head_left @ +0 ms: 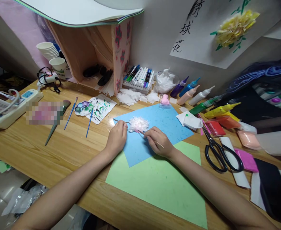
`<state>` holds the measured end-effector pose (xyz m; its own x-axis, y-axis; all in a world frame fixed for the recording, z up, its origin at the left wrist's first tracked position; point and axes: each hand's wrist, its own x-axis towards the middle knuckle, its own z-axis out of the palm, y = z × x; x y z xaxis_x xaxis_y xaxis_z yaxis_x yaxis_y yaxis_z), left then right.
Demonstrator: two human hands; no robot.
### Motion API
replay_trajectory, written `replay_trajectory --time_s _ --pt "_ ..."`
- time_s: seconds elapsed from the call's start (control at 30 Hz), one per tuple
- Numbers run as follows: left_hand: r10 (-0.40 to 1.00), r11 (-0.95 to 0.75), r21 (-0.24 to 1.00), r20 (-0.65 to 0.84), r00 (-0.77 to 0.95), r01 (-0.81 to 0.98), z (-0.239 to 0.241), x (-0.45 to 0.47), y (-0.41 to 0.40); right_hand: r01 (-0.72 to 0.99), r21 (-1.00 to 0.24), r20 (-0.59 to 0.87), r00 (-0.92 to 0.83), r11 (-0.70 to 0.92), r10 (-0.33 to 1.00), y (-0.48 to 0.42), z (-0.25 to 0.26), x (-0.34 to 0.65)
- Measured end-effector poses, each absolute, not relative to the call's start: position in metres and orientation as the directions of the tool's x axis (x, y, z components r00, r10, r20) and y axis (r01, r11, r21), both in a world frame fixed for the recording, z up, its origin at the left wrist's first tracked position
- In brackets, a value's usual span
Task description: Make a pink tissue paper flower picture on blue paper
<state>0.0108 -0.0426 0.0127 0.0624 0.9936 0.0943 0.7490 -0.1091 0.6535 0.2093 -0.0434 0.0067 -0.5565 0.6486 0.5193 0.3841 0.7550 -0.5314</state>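
Observation:
A fluffy white and pink tissue flower lies on a blue paper sheet that overlaps a green sheet. My left hand is closed in a pinch beside the flower's left edge, holding a thin wire that pokes out to the left. My right hand grips a thin brush like a pen, its tip touching the flower's lower right side.
Black scissors lie right of the sheets, with paint bottles and coloured clay packs behind. A marker box, tissue scraps, a paint palette, blue brushes and a power strip sit on the wooden desk.

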Motion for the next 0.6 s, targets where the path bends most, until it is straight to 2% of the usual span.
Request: replay_trajectory --time_s 0.13,0.23,0.43,0.5,0.6 --pt "0.994 -0.110 0.643 0.090 0.067 0.758 0.012 0.011 -0.043 0.422 -0.633 0.440 -0.494 0.649 0.750 -0.039 0.013 0.202" --pt "0.994 -0.108 0.636 0.087 0.069 0.764 0.013 0.011 -0.043 0.480 -0.703 0.325 -0.440 0.525 0.837 -0.031 0.027 0.191" --pt "0.995 -0.102 0.630 0.073 0.072 0.770 0.015 0.010 -0.043 0.541 -0.741 0.160 -0.434 0.398 0.887 -0.017 0.054 0.174" --pt "0.995 -0.100 0.632 0.070 0.072 0.768 0.014 0.010 -0.043 0.495 -0.790 0.148 -0.417 0.361 0.897 -0.018 0.056 0.178" --pt "0.995 -0.099 0.651 0.073 0.069 0.753 0.015 0.010 -0.045 0.301 -0.906 0.198 -0.321 0.298 0.926 -0.022 0.049 0.194"
